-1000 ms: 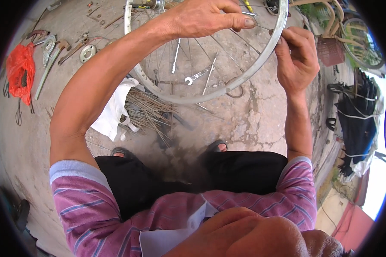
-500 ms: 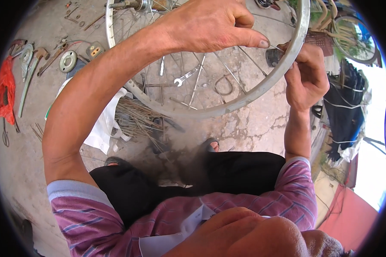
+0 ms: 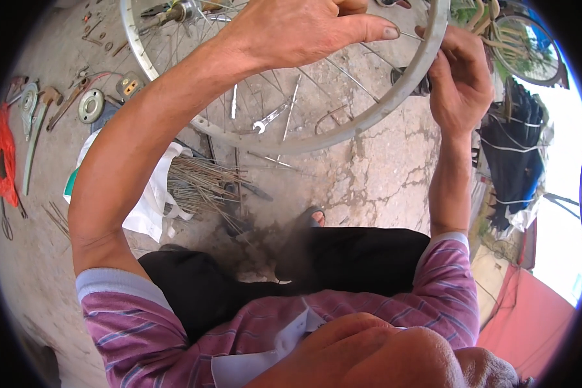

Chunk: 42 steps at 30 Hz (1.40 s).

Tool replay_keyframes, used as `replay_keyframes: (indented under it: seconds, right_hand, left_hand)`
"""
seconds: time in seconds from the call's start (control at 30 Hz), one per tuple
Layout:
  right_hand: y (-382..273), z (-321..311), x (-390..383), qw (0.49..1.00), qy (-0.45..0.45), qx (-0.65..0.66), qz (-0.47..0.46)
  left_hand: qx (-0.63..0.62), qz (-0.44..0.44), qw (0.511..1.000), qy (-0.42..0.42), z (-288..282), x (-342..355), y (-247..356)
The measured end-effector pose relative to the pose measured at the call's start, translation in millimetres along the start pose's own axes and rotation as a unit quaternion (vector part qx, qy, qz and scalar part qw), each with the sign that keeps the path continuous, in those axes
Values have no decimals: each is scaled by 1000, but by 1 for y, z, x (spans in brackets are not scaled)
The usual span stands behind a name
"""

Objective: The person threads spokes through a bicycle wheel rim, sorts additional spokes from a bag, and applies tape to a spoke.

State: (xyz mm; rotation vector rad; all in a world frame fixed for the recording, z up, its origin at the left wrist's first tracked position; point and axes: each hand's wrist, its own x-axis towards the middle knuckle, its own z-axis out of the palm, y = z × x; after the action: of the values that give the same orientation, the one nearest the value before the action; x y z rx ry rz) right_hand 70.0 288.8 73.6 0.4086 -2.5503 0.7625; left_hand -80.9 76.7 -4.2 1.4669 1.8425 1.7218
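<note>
A bare bicycle wheel rim [image 3: 344, 136] with thin spokes [image 3: 352, 79] is held up in front of me, its top cut off by the picture's upper edge. My left hand [image 3: 297, 35] reaches across the wheel, fingers curled and thumb stretched along a spoke that runs to the rim's right side. Its other fingertips are partly hidden. My right hand [image 3: 460, 81] is closed at the rim's outer right edge, one fingertip over it beside that spoke's end. Anything small between those fingers is hidden. The wheel's hub [image 3: 186, 9] shows at the upper left.
On the concrete floor lie a wrench [image 3: 269, 119], a bundle of loose spokes [image 3: 204, 184] by a white bag [image 3: 145, 216], a hammer [image 3: 45, 103] and a red plastic bag [image 3: 3, 161]. Dark wrapped bundles [image 3: 514, 149] and another wheel [image 3: 529, 52] stand at the right.
The wheel and both hands have shifted up in the picture, the wheel also to the left. My left thumb has straightened and moved slightly up; my right hand stays at the rim.
</note>
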Motion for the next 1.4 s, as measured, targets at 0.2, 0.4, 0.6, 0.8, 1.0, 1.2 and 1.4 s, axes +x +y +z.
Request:
replay_keyframes:
  seconds: [0.2, 0.4, 0.6, 0.8, 1.0, 1.2, 1.4]
  right_hand:
    - [-1, 4, 17, 998, -27, 61, -17]
    - [-32, 8, 14, 999, -6, -39, 23]
    - [-67, 17, -30, 993, 63, -80, 68]
    - [-80, 31, -62, 985, 144, -21, 92]
    - [-80, 27, -71, 987, 132, -54, 68]
    - [-86, 24, -80, 990, 97, -70, 80]
    - [-83, 25, -94, 981, 93, -104, 135]
  left_hand:
    - [74, -51, 995, -47, -23, 1, 11]
    - [51, 6, 998, 33, -25, -8, 13]
    - [23, 8, 997, 68, -10, -33, 33]
    - [16, 1, 1000, -9, -4, -45, 42]
    - [4, 41, 999, -27, 10, -44, 32]
    - [-16, 58, 998, -24, 32, -43, 20]
    - [-24, 76, 996, -33, 44, -43, 10]
